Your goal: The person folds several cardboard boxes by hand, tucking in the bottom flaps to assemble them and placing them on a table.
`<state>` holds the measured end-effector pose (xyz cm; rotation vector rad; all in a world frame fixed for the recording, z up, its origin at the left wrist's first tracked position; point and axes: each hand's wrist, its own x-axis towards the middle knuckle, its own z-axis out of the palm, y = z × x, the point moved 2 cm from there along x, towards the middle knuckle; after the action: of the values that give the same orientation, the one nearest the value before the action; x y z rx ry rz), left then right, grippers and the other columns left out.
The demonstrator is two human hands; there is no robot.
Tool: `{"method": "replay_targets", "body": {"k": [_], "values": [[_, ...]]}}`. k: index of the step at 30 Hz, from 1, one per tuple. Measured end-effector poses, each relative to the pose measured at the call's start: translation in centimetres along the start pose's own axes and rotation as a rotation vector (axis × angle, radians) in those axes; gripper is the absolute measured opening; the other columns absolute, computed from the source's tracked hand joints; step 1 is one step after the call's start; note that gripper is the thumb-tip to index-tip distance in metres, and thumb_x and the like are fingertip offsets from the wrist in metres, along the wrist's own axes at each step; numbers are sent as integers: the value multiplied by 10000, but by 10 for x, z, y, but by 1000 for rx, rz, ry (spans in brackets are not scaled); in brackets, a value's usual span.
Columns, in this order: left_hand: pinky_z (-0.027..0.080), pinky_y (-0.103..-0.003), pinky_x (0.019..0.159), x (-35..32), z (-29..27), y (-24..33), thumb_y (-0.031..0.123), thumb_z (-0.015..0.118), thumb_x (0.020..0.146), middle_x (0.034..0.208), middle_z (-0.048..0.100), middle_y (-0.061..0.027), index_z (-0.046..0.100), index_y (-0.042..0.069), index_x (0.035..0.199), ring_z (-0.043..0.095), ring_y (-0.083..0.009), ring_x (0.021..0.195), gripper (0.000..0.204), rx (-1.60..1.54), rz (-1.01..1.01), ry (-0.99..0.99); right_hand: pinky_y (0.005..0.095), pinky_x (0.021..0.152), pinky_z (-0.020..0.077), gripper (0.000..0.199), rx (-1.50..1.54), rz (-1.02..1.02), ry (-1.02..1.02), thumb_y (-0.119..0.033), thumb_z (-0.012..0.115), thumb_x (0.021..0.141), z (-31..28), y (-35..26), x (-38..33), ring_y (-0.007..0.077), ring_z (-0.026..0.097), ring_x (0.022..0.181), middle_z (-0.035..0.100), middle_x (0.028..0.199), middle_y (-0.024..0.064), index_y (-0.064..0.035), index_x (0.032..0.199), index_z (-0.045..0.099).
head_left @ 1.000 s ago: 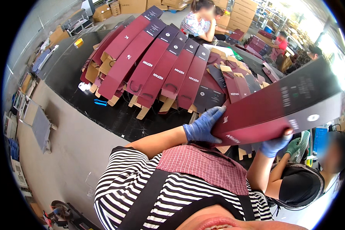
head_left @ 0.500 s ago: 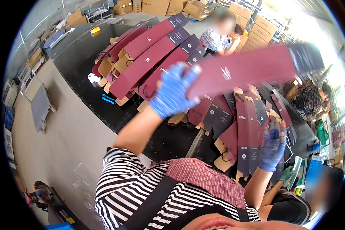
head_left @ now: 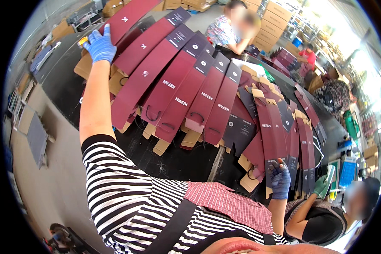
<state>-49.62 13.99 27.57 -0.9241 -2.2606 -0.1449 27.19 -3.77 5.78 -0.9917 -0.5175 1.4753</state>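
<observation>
Left hand (head_left: pixel 100 47), digits spread, meets the maroon box's (head_left: pixel 133 16) lower end, upper left; whether it grips, I cannot tell. That box slants up-right; I see the right hand (head_left: pixel 280 181), half-curled, well apart, lower right.

The blue-gloved left hand (head_left: pixel 100 45) touches a maroon box (head_left: pixel 129 17), a yellow roll (head_left: pixel 82 41) just beside it. Rightward of that hand, maroon cartons (head_left: pixel 167 86) crowd the black bench (head_left: pixel 175 165). The right hand (head_left: pixel 279 180), loosely curled, holds nothing.
</observation>
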Motion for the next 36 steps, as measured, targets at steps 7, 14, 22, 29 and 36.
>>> {"method": "replay_targets", "body": {"k": [7,14,22,29,36], "values": [[434,-526,1099,17,88,8,480,786,805,1551,443,-194,308,298,1585,453,-367,1414,933,42,284,-218,343,877,551,378,-231,-43,173,-208,610,987,-24,13,-19,176,683,988,703,1134,88,-56,1332,601],[292,-521,1191,41,130,-11,498,648,928,1617,354,-144,309,346,1586,332,-340,1485,756,73,437,-83,355,994,494,511,-936,-169,394,-242,718,917,-91,33,-14,278,652,1124,676,1208,130,-6,1346,571],[340,-436,1207,-214,-33,107,107,752,854,1401,571,-179,575,33,1378,484,-324,1364,559,-779,776,-81,423,1090,453,850,-1652,-143,1042,-391,853,756,-208,11,12,388,581,1263,595,1362,260,-5,1427,503],[369,-445,1166,-371,-41,160,190,761,816,1420,538,-203,586,34,1367,485,-363,1349,599,-1047,936,-352,393,874,560,752,-1309,46,775,-402,886,722,-264,0,11,328,690,1039,706,1147,195,9,1289,610],[418,-449,1115,-417,-144,220,193,763,785,1392,556,-210,587,21,1350,521,-377,1295,617,-1204,1248,-508,261,490,505,197,-400,144,323,-199,744,887,-212,-25,-29,123,649,597,706,809,33,-78,1039,715]]}}
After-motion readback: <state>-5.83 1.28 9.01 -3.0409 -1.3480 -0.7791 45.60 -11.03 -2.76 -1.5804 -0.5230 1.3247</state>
